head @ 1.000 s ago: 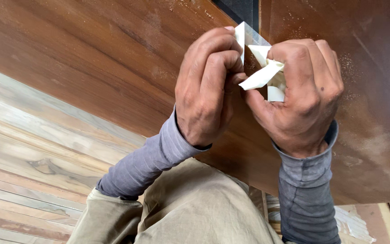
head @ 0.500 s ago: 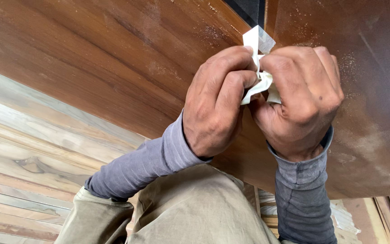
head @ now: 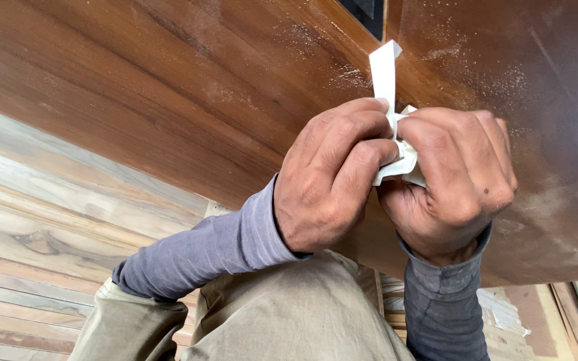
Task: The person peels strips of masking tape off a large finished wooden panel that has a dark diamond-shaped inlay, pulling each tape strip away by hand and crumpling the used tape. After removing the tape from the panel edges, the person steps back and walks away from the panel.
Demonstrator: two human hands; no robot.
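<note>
A broad, dark brown wooden panel (head: 168, 87) with a glossy face and a dusting of pale sawdust fills most of the view, lying above a paler floor of weathered grey-brown planks (head: 41, 227). In front of the panel, grey long sleeves (head: 202, 251) lead up from khaki trousers (head: 289, 321). The left hand (head: 332, 180) and right hand (head: 453, 184) press knuckle to knuckle, both curled tight around a crumpled strip of white paper (head: 396, 157). It sits pinched between them, one folded end sticking up above the fingers.
</note>
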